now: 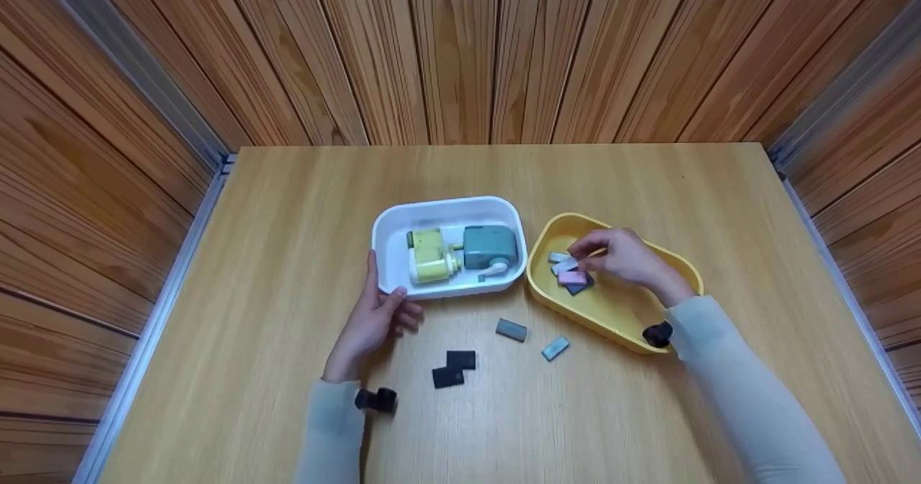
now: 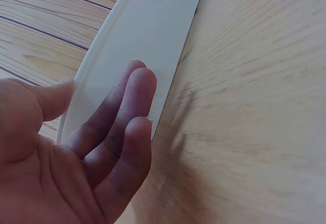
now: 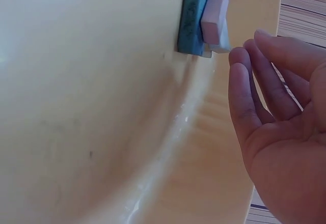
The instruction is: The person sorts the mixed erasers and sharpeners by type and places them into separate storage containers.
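My left hand [image 1: 370,322] is at the near left corner of a white plastic tray [image 1: 381,219], its thumb touching the rim. In the left wrist view, several loosely bent fingers [image 2: 137,89] lie by the tray's outer wall. My right hand [image 1: 629,257] reaches into a yellow bin [image 1: 633,318], fingertips close above a small pile of rectangular blocks. Among these are a pink block [image 1: 573,277], pale blocks [image 1: 566,265] and a dark blue-green block [image 3: 191,23]. In the right wrist view, a narrow gap separates the fingertips from the pile, and no block shows between them.
Inside the tray lie a yellow-green, bottle-like object [image 1: 429,255] and a teal boxy object [image 1: 489,247] with a white spout-like part. A grey-blue block [image 1: 511,329], a light blue block [image 1: 555,348] and two black flat pieces [image 1: 461,359] lie on the wooden table [image 1: 504,434].
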The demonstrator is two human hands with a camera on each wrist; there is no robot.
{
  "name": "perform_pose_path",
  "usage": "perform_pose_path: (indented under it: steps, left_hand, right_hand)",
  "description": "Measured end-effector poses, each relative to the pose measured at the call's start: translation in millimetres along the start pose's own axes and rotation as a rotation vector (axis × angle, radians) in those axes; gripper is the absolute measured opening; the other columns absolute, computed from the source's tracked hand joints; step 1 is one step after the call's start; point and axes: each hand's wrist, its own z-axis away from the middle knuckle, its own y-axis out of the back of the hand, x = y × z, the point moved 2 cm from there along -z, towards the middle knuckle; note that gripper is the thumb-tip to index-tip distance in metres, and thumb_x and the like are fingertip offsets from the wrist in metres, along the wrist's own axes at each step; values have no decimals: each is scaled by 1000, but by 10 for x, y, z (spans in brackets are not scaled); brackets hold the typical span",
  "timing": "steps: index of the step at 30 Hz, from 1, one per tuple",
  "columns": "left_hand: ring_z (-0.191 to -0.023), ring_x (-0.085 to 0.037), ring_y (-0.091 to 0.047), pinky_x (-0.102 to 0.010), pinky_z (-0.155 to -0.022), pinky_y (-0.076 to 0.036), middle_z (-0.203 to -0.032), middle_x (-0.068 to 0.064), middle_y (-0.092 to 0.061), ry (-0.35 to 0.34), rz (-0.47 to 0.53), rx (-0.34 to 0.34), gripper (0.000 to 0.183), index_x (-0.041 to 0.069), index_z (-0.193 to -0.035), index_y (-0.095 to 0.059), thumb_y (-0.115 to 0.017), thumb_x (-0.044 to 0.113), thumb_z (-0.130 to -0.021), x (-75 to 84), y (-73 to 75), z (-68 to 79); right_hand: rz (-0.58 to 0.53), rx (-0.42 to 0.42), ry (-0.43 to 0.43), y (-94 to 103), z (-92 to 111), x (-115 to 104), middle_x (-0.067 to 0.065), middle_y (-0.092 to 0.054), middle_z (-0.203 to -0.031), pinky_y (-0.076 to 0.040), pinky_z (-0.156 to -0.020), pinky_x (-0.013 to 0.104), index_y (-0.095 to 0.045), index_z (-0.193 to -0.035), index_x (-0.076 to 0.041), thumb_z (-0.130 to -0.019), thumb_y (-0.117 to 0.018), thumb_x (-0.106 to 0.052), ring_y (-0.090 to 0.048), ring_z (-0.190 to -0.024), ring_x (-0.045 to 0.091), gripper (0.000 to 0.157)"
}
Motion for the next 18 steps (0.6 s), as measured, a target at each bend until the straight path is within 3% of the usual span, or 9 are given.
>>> perform_pose_path:
  steps: [11,18]
  left_hand:
    - [-85,-37,-70,-37,-67,-54,-97,-18,-71,8,-1,2,78,56,-152,9,-47,25,-107,-6,-1,-8]
    - [-85,-38,-69,-38,-70,-54,-97,-21,-70,-32,3,2,79,52,-154,8,-48,23,-106,-19,0,-6]
  right_hand:
    - [15,24,27,108,59,-110,11,-70,-114,-50,-92,43,-71,-121,-3,-92,-71,-5,-63,-102,27,29]
    - [-18,29,62,160,123,-211,17,-69,-116,-51,-86,26,-70,-120,-2,-92,-71,-7,-63,-104,27,29]
